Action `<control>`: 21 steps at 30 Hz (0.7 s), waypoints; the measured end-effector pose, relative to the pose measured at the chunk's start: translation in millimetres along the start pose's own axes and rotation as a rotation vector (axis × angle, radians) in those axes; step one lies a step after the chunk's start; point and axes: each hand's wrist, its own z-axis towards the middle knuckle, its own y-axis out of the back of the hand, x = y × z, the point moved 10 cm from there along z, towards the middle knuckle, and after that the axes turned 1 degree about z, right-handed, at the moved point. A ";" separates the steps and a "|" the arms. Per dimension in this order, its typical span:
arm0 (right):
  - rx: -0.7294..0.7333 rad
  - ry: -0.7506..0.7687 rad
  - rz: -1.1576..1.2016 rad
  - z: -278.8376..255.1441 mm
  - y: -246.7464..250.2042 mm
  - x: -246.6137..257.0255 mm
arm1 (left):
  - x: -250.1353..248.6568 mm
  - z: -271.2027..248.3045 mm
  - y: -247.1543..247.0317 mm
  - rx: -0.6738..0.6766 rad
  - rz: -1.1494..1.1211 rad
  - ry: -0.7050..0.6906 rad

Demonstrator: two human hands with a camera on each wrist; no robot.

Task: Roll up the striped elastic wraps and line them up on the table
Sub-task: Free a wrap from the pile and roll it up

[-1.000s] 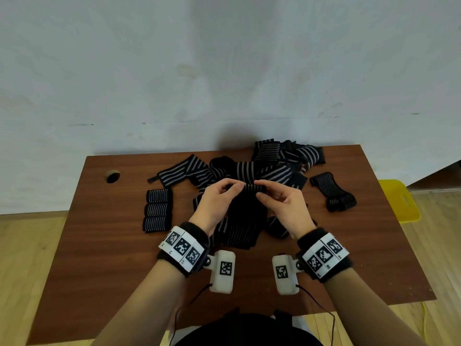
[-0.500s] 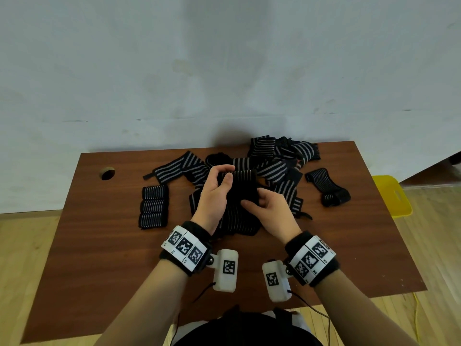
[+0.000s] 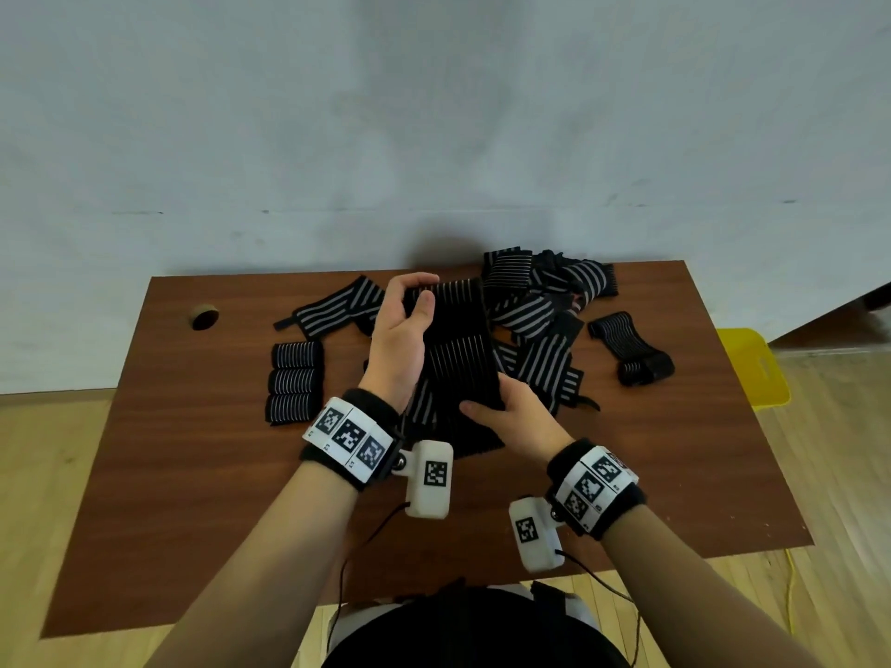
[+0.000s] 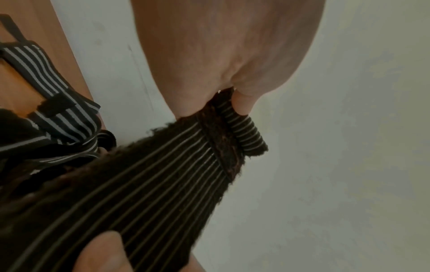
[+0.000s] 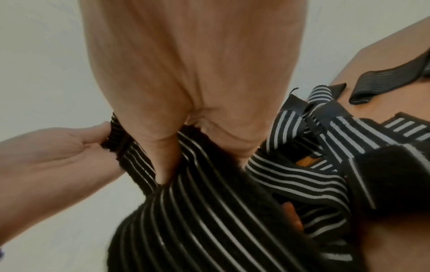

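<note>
Since the earlier frames both hands have parted along the wrap: the left hand [image 3: 402, 325] has risen toward the upper middle of the head view, and the right hand [image 3: 513, 417] has slid down toward the frame's centre. Between them the striped wrap [image 3: 458, 359] is held up off the table [image 3: 168, 474], its long axis running top to bottom in the picture, its lower part trailing onto the loose pile [image 3: 535, 320]. Thumb and fingers of the left hand pinch the wrap's top end, where the left wrist view shows a small started roll [image 4: 246, 134]. Curled fingers of the right hand clamp the strip lower down. So the roll lies at the left hand, with the free length toward the right; rolling probably proceeds downward. Three finished rolls [image 3: 293, 380] stand stacked in a column at centre left.
</note>
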 end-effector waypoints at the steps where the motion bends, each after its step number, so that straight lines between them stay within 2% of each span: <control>1: -0.001 -0.010 0.010 0.9 -0.1 -0.5 | 0.8 0.1 0.6 -0.001 -0.008 -0.002; 7: 0.087 -0.073 0.078 -1.7 -1.6 -2.8 | 5.6 -2.9 -4.2 0.061 -0.037 0.014; 9: -0.016 -0.046 0.152 0.8 16.4 9.9 | 7.1 -4.6 -7.5 0.102 -0.022 0.030; 12: -0.146 0.081 0.241 4.7 44.2 49.0 | 8.2 -8.7 -16.9 0.179 0.054 0.012; 16: -0.267 0.254 0.009 7.1 53.5 86.2 | 5.8 -14.1 -25.2 0.216 0.178 -0.047; 21: -0.255 0.251 0.025 11.7 47.6 80.1 | 10.2 -14.4 -15.4 0.189 0.227 -0.035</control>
